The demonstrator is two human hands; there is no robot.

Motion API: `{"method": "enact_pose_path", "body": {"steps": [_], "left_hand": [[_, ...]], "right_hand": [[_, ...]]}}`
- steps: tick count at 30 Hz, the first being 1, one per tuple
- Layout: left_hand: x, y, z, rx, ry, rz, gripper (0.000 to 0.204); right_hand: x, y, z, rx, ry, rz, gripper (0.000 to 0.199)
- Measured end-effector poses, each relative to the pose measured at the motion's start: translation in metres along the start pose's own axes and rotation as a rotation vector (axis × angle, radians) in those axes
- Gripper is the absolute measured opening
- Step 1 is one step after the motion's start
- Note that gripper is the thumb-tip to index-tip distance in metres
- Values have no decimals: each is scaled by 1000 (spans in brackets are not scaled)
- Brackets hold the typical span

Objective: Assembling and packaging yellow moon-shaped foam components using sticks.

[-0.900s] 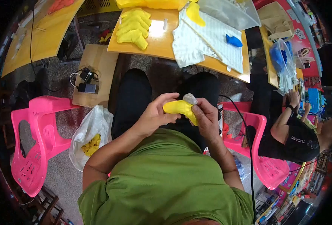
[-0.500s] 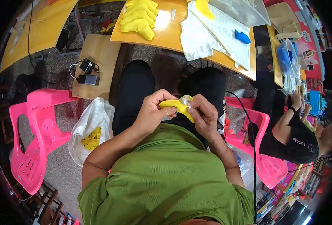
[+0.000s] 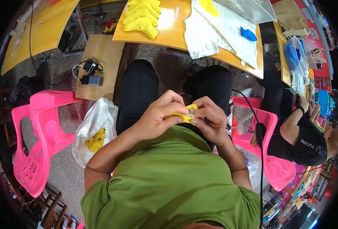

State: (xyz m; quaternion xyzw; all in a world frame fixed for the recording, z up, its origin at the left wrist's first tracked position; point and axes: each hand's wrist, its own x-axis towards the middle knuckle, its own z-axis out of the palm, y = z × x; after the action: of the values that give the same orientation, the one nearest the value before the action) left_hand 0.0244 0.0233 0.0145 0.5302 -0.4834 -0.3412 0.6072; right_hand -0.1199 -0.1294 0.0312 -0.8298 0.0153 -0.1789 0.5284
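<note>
Over my lap I hold a small yellow stuffed fabric piece [image 3: 186, 118] between both hands, with pale fluffy filling [image 3: 191, 112] showing at its opening. My left hand [image 3: 160, 117] is closed around its left part, fingers over the top and thumb below. At the opening, my right hand [image 3: 211, 119] pinches the cloth edge with thumb and fingers. Most of the piece lies hidden behind my fingers. On the wooden table [image 3: 169, 36] ahead, several plump yellow pieces [image 3: 141, 26] of similar cloth lie in an overlapping row.
A blue stuffed piece [image 3: 248, 34] and a thin stick [image 3: 218, 32] lie on white cloth [image 3: 201, 42]. At my left are a white sack [image 3: 109, 118] of yellow pieces, a pink chair [image 3: 43, 133] and cardboard [image 3: 100, 49] bearing adapters. A black cable [image 3: 261, 152] hangs at right, near a seated co-worker [image 3: 302, 139].
The yellow piece has been turned and drawn slightly toward me, and less of it shows. My right fingers have closed in on the opening, nearer my left hand.
</note>
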Motion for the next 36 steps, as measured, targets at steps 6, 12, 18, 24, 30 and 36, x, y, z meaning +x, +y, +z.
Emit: {"method": "enact_pose_path", "body": {"steps": [6, 12, 18, 24, 30, 36], "left_hand": [[9, 21, -3, 248, -171, -2, 23], [12, 21, -7, 249, -174, -6, 28], [6, 9, -4, 63, -109, -68, 31], [12, 23, 3, -133, 1, -222, 53], [9, 9, 16, -161, 98, -213, 40], [15, 5, 18, -191, 151, -249, 31]], "right_hand": [[0, -8, 7, -105, 6, -137, 13], [2, -4, 16, -147, 139, -238, 15], [4, -1, 7, -37, 230, -128, 23], [4, -5, -2, -74, 88, -116, 31], [6, 2, -8, -156, 60, -149, 16], [1, 8, -2, -132, 214, -141, 14]]}}
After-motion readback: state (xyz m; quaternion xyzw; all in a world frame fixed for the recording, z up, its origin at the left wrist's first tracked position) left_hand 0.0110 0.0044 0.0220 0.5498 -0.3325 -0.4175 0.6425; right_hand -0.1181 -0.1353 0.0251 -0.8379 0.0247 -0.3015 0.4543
